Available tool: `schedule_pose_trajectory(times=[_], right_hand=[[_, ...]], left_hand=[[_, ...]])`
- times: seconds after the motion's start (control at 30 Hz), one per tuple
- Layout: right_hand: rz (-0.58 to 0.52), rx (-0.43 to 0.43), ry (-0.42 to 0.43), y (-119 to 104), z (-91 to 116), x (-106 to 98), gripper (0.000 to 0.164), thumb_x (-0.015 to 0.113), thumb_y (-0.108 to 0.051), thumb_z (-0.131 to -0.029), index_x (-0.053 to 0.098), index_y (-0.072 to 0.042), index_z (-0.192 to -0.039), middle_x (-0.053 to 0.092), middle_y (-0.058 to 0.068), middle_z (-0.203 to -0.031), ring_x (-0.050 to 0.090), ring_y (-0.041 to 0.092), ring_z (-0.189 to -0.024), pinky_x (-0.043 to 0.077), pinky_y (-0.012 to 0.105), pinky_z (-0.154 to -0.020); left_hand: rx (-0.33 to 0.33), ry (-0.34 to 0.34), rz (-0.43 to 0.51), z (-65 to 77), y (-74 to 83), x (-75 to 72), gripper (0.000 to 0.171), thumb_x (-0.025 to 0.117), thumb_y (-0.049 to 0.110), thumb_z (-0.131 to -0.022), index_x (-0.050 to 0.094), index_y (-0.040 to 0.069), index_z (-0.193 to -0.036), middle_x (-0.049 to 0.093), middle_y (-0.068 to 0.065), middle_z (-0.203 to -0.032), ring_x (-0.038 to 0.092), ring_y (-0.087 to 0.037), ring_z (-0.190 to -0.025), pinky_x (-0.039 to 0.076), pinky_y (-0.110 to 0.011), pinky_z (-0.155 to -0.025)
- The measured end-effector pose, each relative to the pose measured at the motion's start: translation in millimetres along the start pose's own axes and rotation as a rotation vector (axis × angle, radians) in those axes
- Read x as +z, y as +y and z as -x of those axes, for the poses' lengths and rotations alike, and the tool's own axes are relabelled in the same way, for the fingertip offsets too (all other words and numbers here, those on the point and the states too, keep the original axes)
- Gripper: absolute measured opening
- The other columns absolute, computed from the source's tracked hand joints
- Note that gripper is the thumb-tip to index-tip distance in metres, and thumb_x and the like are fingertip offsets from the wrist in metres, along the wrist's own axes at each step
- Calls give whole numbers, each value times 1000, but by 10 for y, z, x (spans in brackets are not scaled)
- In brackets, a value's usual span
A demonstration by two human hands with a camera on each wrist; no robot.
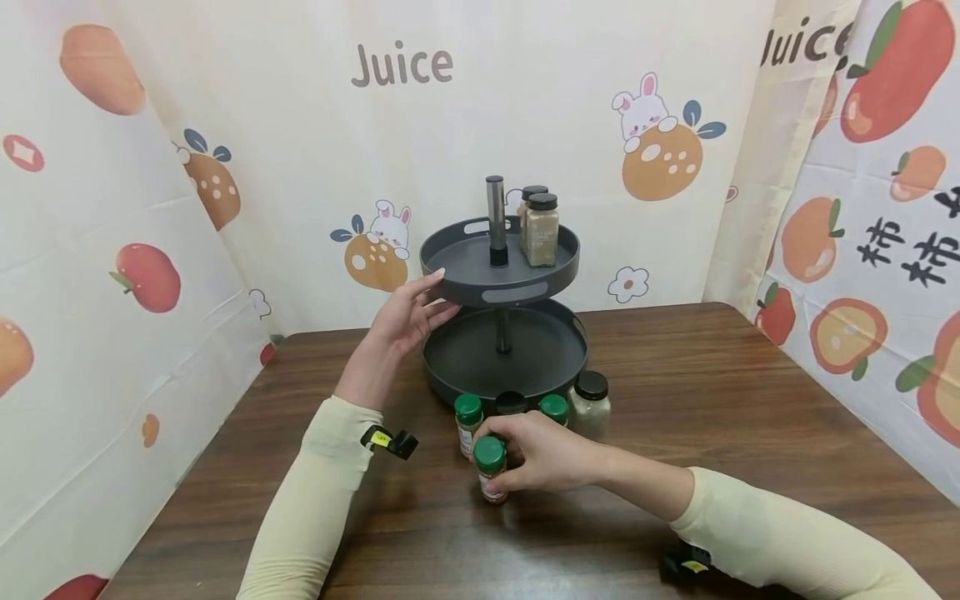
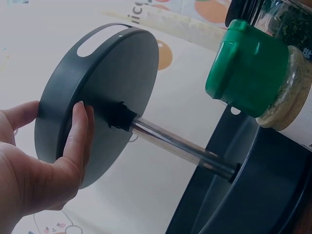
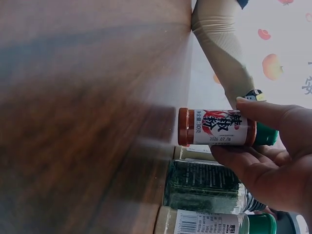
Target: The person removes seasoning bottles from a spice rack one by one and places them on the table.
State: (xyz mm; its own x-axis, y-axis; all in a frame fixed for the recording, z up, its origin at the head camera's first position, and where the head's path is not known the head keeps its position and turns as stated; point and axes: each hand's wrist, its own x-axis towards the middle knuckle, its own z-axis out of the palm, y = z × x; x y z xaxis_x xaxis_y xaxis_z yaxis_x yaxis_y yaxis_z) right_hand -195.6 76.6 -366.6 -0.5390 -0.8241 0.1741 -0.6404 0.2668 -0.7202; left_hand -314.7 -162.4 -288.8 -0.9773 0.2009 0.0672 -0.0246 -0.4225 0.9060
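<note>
My left hand (image 1: 408,317) holds the rim of the upper tray (image 1: 459,286) of a dark two-tier rack, thumb on the outer wall and fingers at the underside in the left wrist view. With thumb and fingers, my right hand (image 1: 551,454) grips a small chili powder jar (image 3: 222,127) by its upper part. It has a green cap, a white label and red-brown powder, and stands upright close over the table in front of the rack. Just behind it are a green-capped spice jar (image 1: 467,429), a black-lidded jar (image 1: 511,403) and another green-capped jar (image 1: 554,407), partly hidden by the hand.
Two black-lidded spice jars, the nearer (image 1: 542,235) in plain view, stand on the upper tray's right side beside the metal post (image 1: 496,217). The lower tray (image 1: 465,354) sits on the wooden table (image 1: 660,383). A larger black-lidded jar (image 1: 590,414) stands at its front right.
</note>
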Motion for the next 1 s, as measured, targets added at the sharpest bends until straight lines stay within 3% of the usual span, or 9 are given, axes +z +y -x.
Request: schedule_pose_trajectory(times=[0.43, 0.67, 0.83, 1.0], right_hand=[[132, 5, 15, -40, 30, -24, 42, 85, -24, -77, 64, -17, -113, 63, -10, -92, 60, 4, -83, 58, 23, -73], [162, 1, 12, -62, 30, -35, 41, 84, -24, -78, 65, -17, -113, 64, -10, -92, 61, 5, -80, 58, 24, -70], [158, 8, 6, -54, 21, -34, 41, 84, -24, -79, 66, -17, -115, 65, -10, -94, 61, 3, -81, 61, 27, -72], [144, 18, 1, -52, 25, -30, 43, 84, -23, -78, 66, -14, -117, 66, -9, -96, 62, 1, -85, 60, 22, -73]], left_hand=[[10, 14, -3, 23, 0, 37, 69, 68, 28, -93, 36, 8, -151, 59, -11, -113, 68, -25, -95, 63, -31, -79], [11, -15, 14, 41, 11, 78, 75, 72, 32, -90, 34, 13, -151, 56, -14, -117, 68, -29, -97, 61, -38, -82], [-34, -52, 21, 37, -11, 167, 72, 74, 26, -89, 36, 10, -148, 56, -14, -118, 67, -26, -98, 59, -37, -86], [-76, -57, 76, 33, -60, 207, 67, 78, 20, -86, 42, 8, -141, 61, -14, -116, 68, -25, -99, 58, -36, -87]])
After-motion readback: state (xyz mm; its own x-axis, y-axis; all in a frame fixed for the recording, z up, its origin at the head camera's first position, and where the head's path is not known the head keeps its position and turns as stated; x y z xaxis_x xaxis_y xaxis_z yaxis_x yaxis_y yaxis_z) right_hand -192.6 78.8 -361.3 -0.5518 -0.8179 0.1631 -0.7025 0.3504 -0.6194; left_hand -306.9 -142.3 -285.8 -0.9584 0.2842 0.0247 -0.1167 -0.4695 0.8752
